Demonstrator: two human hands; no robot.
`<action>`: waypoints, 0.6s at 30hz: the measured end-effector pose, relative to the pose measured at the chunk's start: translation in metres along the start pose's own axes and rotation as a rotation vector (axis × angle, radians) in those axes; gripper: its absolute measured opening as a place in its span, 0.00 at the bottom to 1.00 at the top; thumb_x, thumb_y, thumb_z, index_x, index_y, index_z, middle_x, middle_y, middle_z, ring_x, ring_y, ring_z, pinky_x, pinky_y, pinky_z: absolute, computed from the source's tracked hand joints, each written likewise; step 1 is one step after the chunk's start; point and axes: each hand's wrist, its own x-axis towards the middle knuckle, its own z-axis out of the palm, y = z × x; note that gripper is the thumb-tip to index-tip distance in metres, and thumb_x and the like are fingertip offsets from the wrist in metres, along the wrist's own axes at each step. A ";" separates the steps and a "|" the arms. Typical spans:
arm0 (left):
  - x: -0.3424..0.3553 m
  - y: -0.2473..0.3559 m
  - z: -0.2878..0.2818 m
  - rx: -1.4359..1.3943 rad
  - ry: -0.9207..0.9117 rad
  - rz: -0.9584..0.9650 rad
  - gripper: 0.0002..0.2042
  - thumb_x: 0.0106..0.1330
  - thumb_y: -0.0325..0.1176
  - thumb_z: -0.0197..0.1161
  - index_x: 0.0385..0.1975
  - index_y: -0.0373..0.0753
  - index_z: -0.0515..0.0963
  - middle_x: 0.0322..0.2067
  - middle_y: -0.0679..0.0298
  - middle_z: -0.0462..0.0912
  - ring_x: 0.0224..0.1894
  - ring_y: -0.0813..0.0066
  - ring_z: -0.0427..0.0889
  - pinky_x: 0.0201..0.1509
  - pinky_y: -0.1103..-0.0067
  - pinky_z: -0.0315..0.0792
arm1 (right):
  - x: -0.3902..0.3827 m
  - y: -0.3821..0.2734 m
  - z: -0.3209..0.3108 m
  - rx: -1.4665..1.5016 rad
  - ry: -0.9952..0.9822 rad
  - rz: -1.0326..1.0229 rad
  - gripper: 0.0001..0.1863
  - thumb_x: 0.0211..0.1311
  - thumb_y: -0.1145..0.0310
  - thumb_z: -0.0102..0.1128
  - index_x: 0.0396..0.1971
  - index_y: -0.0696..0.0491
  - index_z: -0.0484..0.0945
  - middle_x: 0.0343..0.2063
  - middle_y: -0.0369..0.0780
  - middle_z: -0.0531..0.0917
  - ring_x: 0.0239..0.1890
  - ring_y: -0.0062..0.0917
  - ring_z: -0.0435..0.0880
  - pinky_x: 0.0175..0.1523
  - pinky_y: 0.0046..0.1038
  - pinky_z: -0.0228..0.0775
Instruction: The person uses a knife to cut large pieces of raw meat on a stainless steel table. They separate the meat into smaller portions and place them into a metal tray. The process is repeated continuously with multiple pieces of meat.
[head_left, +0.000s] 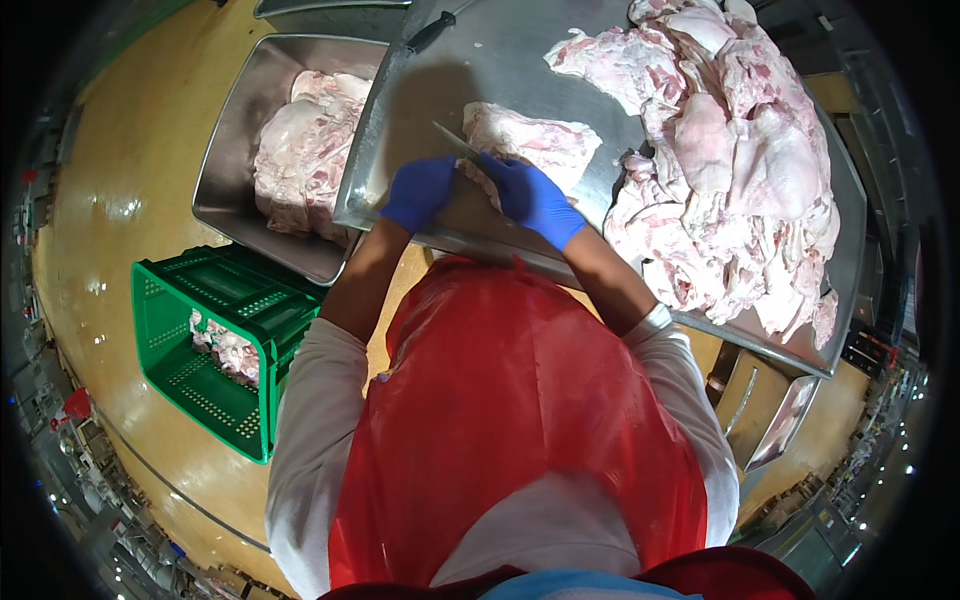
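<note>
Both my hands wear blue gloves and work near the front edge of a steel table (500,60). A knife (456,141) is gripped in my right hand (530,200), its blade pointing far left. Pale raw poultry with skin (535,145) lies flat just beyond that hand. Between my hands is a smaller strip of meat (478,184), partly covered by the right glove. My left hand (420,192) is closed at the strip's left side, fingertips bent inward and partly hidden; it seems to pinch the edge.
A large heap of raw poultry (740,170) covers the table's right side. A black-handled tool (432,33) lies at the far left edge. Left of the table are a steel tub (225,180) with poultry and a green crate (150,320) with meat scraps.
</note>
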 end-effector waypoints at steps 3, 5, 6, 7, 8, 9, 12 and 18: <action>0.005 -0.002 -0.003 0.024 -0.033 -0.046 0.09 0.69 0.33 0.52 0.42 0.42 0.78 0.33 0.53 0.86 0.34 0.52 0.87 0.39 0.60 0.80 | -0.043 0.004 -0.041 -0.065 -0.199 -0.025 0.33 0.60 0.77 0.52 0.68 0.47 0.70 0.46 0.53 0.83 0.44 0.51 0.84 0.51 0.47 0.77; 0.007 0.003 -0.014 0.013 -0.036 -0.059 0.08 0.71 0.33 0.52 0.43 0.41 0.78 0.33 0.53 0.85 0.35 0.52 0.86 0.39 0.60 0.79 | -0.088 0.015 -0.065 -0.126 -0.284 -0.052 0.33 0.61 0.78 0.51 0.68 0.45 0.70 0.45 0.53 0.83 0.45 0.51 0.85 0.51 0.45 0.78; 0.006 0.004 -0.019 0.012 -0.038 -0.072 0.08 0.71 0.33 0.52 0.44 0.41 0.78 0.33 0.52 0.85 0.36 0.52 0.86 0.39 0.60 0.78 | -0.105 0.016 -0.078 -0.164 -0.329 -0.060 0.33 0.61 0.78 0.51 0.68 0.46 0.70 0.43 0.52 0.84 0.45 0.50 0.85 0.50 0.45 0.78; 0.004 0.004 -0.022 0.002 -0.018 -0.046 0.08 0.72 0.33 0.52 0.43 0.42 0.78 0.33 0.53 0.85 0.35 0.53 0.86 0.38 0.60 0.78 | -0.116 0.020 -0.089 -0.152 -0.328 -0.052 0.32 0.61 0.78 0.52 0.68 0.46 0.71 0.42 0.53 0.84 0.43 0.50 0.85 0.49 0.44 0.78; 0.002 0.001 -0.026 -0.007 0.000 -0.016 0.08 0.72 0.33 0.51 0.43 0.42 0.78 0.33 0.53 0.84 0.35 0.53 0.85 0.38 0.61 0.78 | -0.126 0.023 -0.098 -0.136 -0.324 -0.040 0.32 0.61 0.78 0.52 0.68 0.46 0.72 0.40 0.53 0.84 0.42 0.50 0.85 0.48 0.44 0.78; 0.000 0.000 -0.029 -0.015 0.017 0.012 0.08 0.72 0.33 0.51 0.42 0.42 0.78 0.32 0.54 0.84 0.34 0.54 0.85 0.37 0.61 0.78 | -0.129 0.025 -0.101 -0.121 -0.322 -0.030 0.32 0.61 0.78 0.53 0.67 0.47 0.72 0.38 0.53 0.84 0.41 0.50 0.85 0.47 0.44 0.77; -0.004 0.009 -0.042 0.099 0.003 0.068 0.08 0.72 0.33 0.52 0.40 0.42 0.78 0.32 0.55 0.84 0.33 0.56 0.85 0.37 0.62 0.78 | -0.092 0.028 -0.082 0.026 -0.128 -0.074 0.31 0.62 0.79 0.57 0.66 0.46 0.74 0.33 0.52 0.83 0.33 0.45 0.84 0.42 0.39 0.77; 0.014 0.028 -0.071 0.078 -0.045 0.123 0.10 0.70 0.32 0.53 0.45 0.40 0.80 0.35 0.56 0.85 0.36 0.59 0.85 0.40 0.64 0.78 | 0.015 0.006 -0.045 0.177 -0.161 -0.157 0.25 0.63 0.73 0.58 0.61 0.46 0.78 0.36 0.51 0.85 0.35 0.45 0.84 0.43 0.40 0.77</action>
